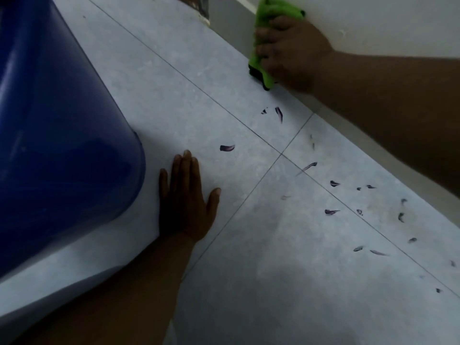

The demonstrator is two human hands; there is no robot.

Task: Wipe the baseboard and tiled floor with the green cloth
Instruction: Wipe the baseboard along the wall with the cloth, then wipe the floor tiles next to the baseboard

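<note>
Head view: the cloth (266, 11) is bright green and bunched up, with a dark trim showing at its lower end. The right hand (291, 51) grips it with curled fingers against the baseboard (231, 33), at the far edge of the tiled floor (174, 83). The left hand (185, 202) lies flat on the tiles, fingers straight, just beside a blue bin (62, 133). Small purple scraps (227, 147) are scattered over the tiles near the baseboard.

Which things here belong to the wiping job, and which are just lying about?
Job: green cloth, gripped by the right hand against the baseboard; tiled floor.
Lying about: blue tub; purple scraps scattered on the floor; left hand resting flat beside the tub.
</note>
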